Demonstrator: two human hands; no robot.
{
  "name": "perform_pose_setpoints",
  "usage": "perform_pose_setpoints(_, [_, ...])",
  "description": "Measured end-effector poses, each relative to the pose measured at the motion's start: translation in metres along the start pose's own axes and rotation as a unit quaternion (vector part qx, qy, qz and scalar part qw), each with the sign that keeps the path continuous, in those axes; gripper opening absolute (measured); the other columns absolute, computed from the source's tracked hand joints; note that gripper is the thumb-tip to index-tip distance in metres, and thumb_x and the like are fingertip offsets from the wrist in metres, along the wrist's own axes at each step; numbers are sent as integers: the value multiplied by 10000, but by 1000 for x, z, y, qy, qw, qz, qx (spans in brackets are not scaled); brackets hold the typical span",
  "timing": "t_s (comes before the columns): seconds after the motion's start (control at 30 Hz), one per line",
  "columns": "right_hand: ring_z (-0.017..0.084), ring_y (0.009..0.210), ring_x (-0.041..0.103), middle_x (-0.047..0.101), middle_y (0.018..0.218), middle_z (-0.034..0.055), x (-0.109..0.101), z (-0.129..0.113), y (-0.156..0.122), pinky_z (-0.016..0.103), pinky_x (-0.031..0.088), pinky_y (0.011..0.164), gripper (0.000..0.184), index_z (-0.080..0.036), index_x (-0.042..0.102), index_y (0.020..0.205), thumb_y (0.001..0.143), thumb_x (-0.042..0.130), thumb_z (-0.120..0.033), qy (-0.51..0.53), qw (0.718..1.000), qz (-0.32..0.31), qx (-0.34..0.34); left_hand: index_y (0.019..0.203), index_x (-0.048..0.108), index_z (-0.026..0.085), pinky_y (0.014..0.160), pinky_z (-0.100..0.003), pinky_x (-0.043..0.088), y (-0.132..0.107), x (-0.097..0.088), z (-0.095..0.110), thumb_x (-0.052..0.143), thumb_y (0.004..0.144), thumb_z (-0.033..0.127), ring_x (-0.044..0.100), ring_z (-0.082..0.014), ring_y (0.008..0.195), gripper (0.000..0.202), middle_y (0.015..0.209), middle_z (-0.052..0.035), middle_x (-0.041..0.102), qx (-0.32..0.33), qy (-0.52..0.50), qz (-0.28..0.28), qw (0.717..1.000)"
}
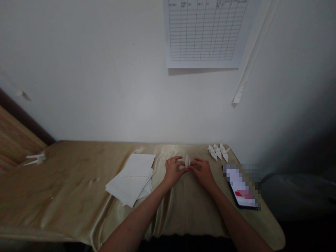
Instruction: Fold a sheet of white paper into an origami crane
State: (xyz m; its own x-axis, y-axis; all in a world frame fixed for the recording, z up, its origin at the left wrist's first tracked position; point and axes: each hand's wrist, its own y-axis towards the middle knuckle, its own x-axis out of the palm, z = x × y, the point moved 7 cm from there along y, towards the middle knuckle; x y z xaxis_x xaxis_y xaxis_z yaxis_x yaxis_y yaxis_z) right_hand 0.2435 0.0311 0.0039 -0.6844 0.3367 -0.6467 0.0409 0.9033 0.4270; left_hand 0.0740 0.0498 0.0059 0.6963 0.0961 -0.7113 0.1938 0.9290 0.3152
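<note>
Between my two hands a small white folded paper piece (187, 161) stands upright, narrow and pointed at the top. My left hand (173, 169) pinches its left side between thumb and fingers. From the right, my right hand (201, 170) pinches the same piece, so the fingertips of both hands nearly meet at its base. Just beyond my right hand, several white folded paper cranes (218, 152) sit in a row. To the left of my left hand lies a stack of white paper sheets (133, 175), loosely piled, some with print.
A phone (240, 187) with a lit screen lies near the right edge of the table. Shiny gold cloth (65, 182) with folds covers the table. A white scrap (38, 158) lies at far left. On the wall behind hangs a printed chart (203, 35).
</note>
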Motion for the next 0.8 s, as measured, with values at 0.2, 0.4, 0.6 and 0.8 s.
perform_pose_setpoints(0.2, [278, 1141, 590, 720, 1045, 77, -2, -2, 0, 528, 338, 1060, 138, -276, 772, 869, 841, 655, -344, 26, 1000, -8, 1, 878, 779, 295, 1142, -530, 281, 0, 1, -3, 800, 749, 254, 514, -269, 1251, 137, 1290, -23, 640, -14, -3, 10, 1000])
perform_pose_setpoints(0.4, [278, 1112, 594, 712, 1024, 94, -2, -4, -2, 502, 355, 1045, 155, -253, 763, 870, 841, 643, -347, 33, 999, 11, 15, 852, 778, 283, 1137, -520, 287, 0, -1, -4, 755, 798, 270, 535, -254, 1219, 60, 1254, -24, 649, -28, -10, 25, 999])
perform_pose_setpoints(0.6, [245, 959, 638, 725, 911, 41, 1, 1, -4, 552, 236, 1091, 143, -224, 676, 900, 826, 612, -328, 33, 998, 20, 42, 817, 788, 284, 1108, -504, 326, 0, -2, 0, 773, 783, 274, 522, -262, 1226, 39, 1307, -25, 623, -15, 6, 23, 1000])
perform_pose_setpoints(0.8, [272, 975, 610, 711, 836, 33, 4, 5, -7, 507, 270, 1040, 132, -222, 600, 890, 773, 603, -282, -2, 997, 42, 60, 751, 785, 287, 1134, -513, 293, -4, -1, 6, 812, 734, 271, 413, -297, 1315, 36, 1491, 19, 462, 11, 41, 27, 999])
